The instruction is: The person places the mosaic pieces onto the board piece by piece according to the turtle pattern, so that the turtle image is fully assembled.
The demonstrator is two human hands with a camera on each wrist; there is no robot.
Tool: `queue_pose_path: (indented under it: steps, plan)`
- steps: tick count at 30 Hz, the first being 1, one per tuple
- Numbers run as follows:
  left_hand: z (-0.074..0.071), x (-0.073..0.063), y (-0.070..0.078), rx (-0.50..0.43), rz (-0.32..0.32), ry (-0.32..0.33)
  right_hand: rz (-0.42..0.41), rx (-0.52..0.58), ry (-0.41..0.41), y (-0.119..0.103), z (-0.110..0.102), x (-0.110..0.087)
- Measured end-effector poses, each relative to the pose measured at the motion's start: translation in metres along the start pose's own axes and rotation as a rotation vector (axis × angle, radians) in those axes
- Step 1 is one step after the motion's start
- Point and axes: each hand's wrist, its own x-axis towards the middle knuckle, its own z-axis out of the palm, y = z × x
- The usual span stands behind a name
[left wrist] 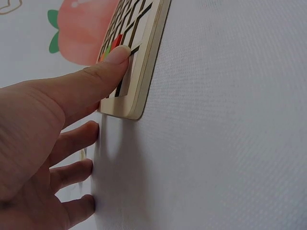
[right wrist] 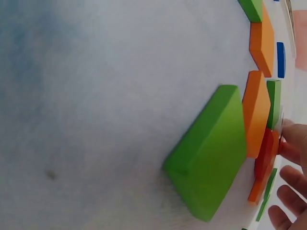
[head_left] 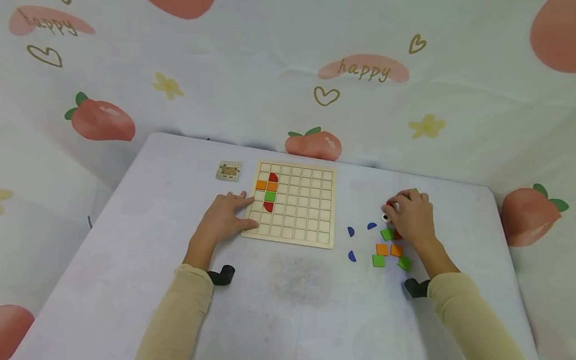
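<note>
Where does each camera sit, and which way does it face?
Head: on the head, facing forward and down at the board; left hand, right hand and sleeves show.
Left wrist: on that wrist, facing the board's corner; palm and thumb show.
Right wrist: on that wrist, facing tabletop and green tile; fingers show at right edge.
Shared by head and left wrist: the board.

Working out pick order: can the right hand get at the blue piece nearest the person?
Likely yes: the right hand is on the same side of the board, and nothing covers the blue piece, which lies apart from its neighbours.
</note>
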Motion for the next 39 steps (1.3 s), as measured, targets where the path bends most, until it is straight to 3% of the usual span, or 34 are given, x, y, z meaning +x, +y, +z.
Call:
queue_pose_path:
  steps: [7,17,25,39]
  plan:
    - [0.000,0.000,0.002,0.005,-0.004,0.000,0.025,0.057,-0.024,-0.006,-0.002,0.004]
    - [-0.002,-0.002,0.003,-0.002,-0.011,-0.009,0.126,0.331,-0.169,-0.021,-0.008,0.014]
    - [-0.003,-0.003,0.005,0.002,-0.018,-0.006,0.044,0.389,-0.158,-0.040,-0.001,0.023]
    - [-0.002,-0.003,0.005,0.000,-0.011,0.000,0.030,0.499,-0.221,-0.084,0.016,0.040]
